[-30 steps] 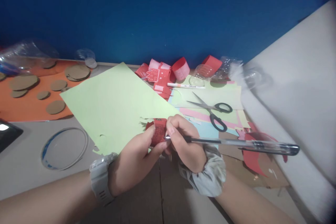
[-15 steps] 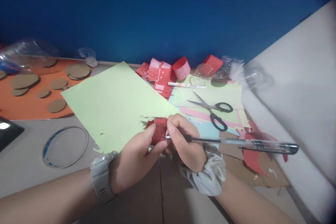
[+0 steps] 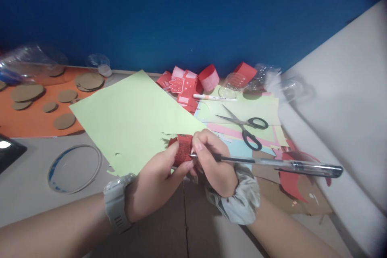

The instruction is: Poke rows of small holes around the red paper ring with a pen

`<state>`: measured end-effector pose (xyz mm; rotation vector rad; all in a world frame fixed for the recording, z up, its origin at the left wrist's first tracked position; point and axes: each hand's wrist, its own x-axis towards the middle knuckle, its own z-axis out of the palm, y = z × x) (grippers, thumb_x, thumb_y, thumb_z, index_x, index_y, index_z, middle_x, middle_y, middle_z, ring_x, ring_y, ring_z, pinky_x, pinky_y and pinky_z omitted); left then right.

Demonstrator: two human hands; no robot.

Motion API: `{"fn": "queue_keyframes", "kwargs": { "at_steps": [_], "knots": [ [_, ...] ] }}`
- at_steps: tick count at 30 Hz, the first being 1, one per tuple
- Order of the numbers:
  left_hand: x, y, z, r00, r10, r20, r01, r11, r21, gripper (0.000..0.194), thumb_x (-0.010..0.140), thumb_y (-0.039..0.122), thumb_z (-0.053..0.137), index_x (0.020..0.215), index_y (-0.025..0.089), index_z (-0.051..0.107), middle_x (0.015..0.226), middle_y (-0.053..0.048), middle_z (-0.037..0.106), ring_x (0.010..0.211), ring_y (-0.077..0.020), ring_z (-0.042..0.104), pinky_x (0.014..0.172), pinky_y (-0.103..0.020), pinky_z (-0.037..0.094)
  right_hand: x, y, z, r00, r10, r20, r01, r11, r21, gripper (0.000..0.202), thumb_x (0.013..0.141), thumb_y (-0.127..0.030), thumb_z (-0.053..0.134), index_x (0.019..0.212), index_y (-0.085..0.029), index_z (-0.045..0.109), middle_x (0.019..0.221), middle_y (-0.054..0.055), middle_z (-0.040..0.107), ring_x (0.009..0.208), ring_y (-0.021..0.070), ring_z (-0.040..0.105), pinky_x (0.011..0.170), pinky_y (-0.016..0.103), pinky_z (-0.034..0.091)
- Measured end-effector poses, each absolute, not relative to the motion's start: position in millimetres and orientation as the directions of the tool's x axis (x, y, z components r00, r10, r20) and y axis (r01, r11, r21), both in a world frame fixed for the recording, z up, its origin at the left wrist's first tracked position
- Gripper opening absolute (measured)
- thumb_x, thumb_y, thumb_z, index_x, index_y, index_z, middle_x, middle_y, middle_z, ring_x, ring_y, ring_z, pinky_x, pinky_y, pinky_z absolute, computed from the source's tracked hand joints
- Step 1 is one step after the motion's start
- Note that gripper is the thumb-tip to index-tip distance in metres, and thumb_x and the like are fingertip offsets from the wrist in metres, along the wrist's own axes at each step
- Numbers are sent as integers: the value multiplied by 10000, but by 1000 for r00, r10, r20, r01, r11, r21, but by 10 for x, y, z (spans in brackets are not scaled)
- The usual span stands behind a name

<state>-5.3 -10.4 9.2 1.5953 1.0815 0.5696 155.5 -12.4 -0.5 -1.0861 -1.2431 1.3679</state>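
A small red paper roll point(image 3: 183, 151) covered in dark pen marks is held by my left hand point(image 3: 157, 179), with the thumb and fingers closed around it. My right hand point(image 3: 216, 161) grips a clear-barrelled pen point(image 3: 272, 163) near its tip, which meets the roll's marked side. The pen's long end points off to the right. Behind both hands lies a light green paper sheet point(image 3: 127, 117) with ragged cut-outs along its near edge. The fingers hide part of the roll.
Open scissors point(image 3: 242, 123) and a white marker point(image 3: 214, 98) lie on coloured papers at right. Decorated red paper pieces point(image 3: 187, 86) and a red ring point(image 3: 209, 77) sit by the blue wall. Cardboard discs point(image 3: 65, 121) rest on orange paper; a clear ring point(image 3: 75, 169) is nearer.
The pen tip has shifted slightly left and up on the red paper roll. Both hands otherwise keep almost the same place.
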Motion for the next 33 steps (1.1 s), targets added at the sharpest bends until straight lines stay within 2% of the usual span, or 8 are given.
{"fn": "queue_keyframes", "kwargs": {
  "at_steps": [6,13,18,26,30,33],
  "knots": [
    [-52,-101,64,473,863,-176,363,-8,932,143,985,295,486,885,200,525,861,-36,672,794,-194,606,796,-326,455,1549,-123,-32,-117,993,-11,-115,-24,-993,265,1036,-338,508,791,-239,500,496,-102,441,362,83,450,368,193,339],
    [-61,-104,31,464,877,-129,352,-49,935,97,980,285,500,941,198,516,864,-32,661,795,-195,598,763,-311,450,1586,-128,-23,-187,981,44,-11,43,-999,326,1029,-377,536,744,-230,477,549,-68,495,447,100,514,432,217,392],
    [-57,-104,79,489,860,-148,310,-13,951,113,984,255,489,888,203,518,850,-21,675,784,-177,619,771,-291,450,1556,-130,-22,-140,990,15,-84,4,-996,286,1043,-388,507,800,-238,495,515,-89,463,385,88,454,375,206,326],
    [-67,-108,33,462,879,-119,342,-53,938,104,974,280,509,902,205,499,851,-34,675,780,-193,616,749,-310,452,1614,-134,-39,-215,976,36,-31,30,-999,344,1035,-396,538,742,-228,472,553,-69,511,453,97,519,443,217,398],
    [-55,-93,70,479,869,-124,294,-25,955,128,985,267,517,875,202,524,839,-31,696,781,-184,643,755,-300,467,1591,-125,-47,-154,987,51,-104,35,-994,305,1037,-376,540,775,-225,504,570,-77,487,403,78,466,391,209,335],
    [-48,-94,81,484,873,-66,227,-52,973,88,972,255,566,991,171,585,970,-67,732,902,-204,683,831,-307,496,1544,-122,-24,-23,987,158,-130,154,-980,285,1030,-335,554,772,-215,540,622,-60,499,426,72,443,404,221,330]
  ]
}}
